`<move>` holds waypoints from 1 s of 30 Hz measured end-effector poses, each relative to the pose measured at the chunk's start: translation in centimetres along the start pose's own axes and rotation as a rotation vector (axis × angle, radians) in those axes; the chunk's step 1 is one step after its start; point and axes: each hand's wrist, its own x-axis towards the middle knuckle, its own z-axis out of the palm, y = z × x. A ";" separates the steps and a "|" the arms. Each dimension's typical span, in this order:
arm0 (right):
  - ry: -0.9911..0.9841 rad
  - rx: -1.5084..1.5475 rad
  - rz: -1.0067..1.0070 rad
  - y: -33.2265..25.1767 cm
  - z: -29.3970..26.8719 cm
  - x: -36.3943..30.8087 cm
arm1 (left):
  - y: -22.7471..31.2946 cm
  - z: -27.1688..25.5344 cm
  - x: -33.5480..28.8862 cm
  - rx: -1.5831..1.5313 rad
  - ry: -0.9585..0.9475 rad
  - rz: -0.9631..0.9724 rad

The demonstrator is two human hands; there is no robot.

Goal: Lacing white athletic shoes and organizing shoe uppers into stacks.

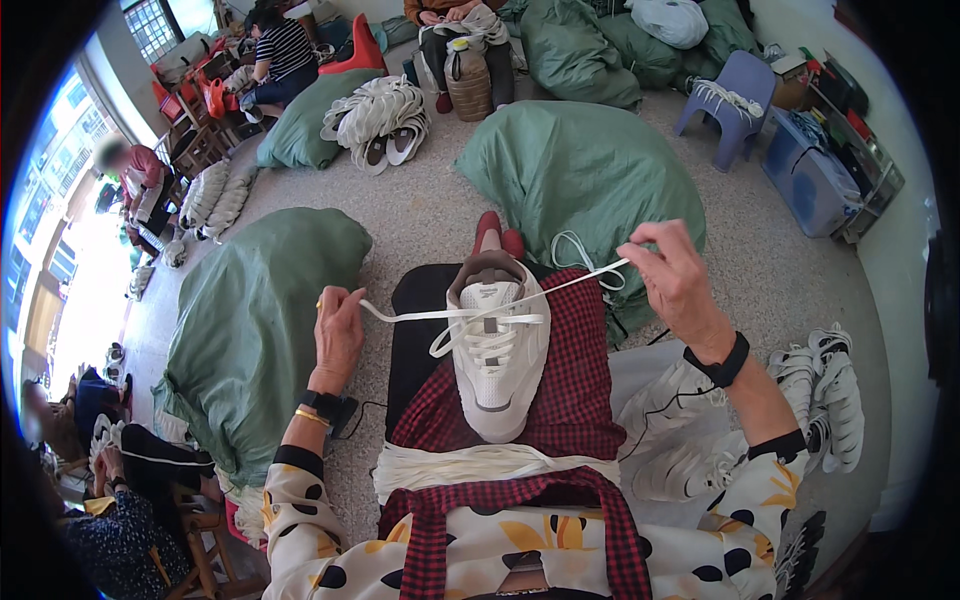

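Head view. White shoe (492,378), one, on the lap over a red-and-black checked apron (582,385), toe toward the wearer; small dark printed marks on tongue and toe. White lace (420,316), crossed above the shoe. Left hand (338,335): fingers pinching one side of it. Right hand (675,285): fingers pinching the other. Green sack (275,320), on the floor, left of the lap.

Single view: head-worn fisheye, upright, aimed down and forward over the wearer's lap (580,385). Close range on left hand (340,333), right hand (672,285) and white shoe (503,385) mid-frame; forearms (765,405) enter from lower edge. Floor (415,222) and green sacks (590,160) lie farther off, straight edges bending toward the dark rim.
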 end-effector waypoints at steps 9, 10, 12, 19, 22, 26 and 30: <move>0.211 0.126 0.026 -2.9 2.4 -0.6 | 12.0 -0.1 7.8 -0.585 -0.220 0.033; 0.214 0.169 0.083 -3.2 3.5 -0.9 | 12.6 0.1 8.3 -0.626 -0.362 0.084; 0.188 0.359 0.271 -4.6 5.5 -1.7 | 13.5 0.8 9.1 -0.667 -0.508 0.139; 0.100 1.025 0.848 -6.5 10.0 -2.1 | 14.7 2.1 8.6 -0.682 -0.660 0.066; 0.096 0.901 0.720 -6.6 10.1 -2.0 | 14.6 2.1 8.1 -0.701 -0.658 -0.016; 0.181 0.895 0.701 -7.0 10.7 -2.2 | 14.8 2.0 7.8 -0.705 -0.627 -0.022; 0.130 0.611 0.426 -6.9 10.2 -2.3 | 14.7 2.2 7.6 -0.722 -0.642 -0.046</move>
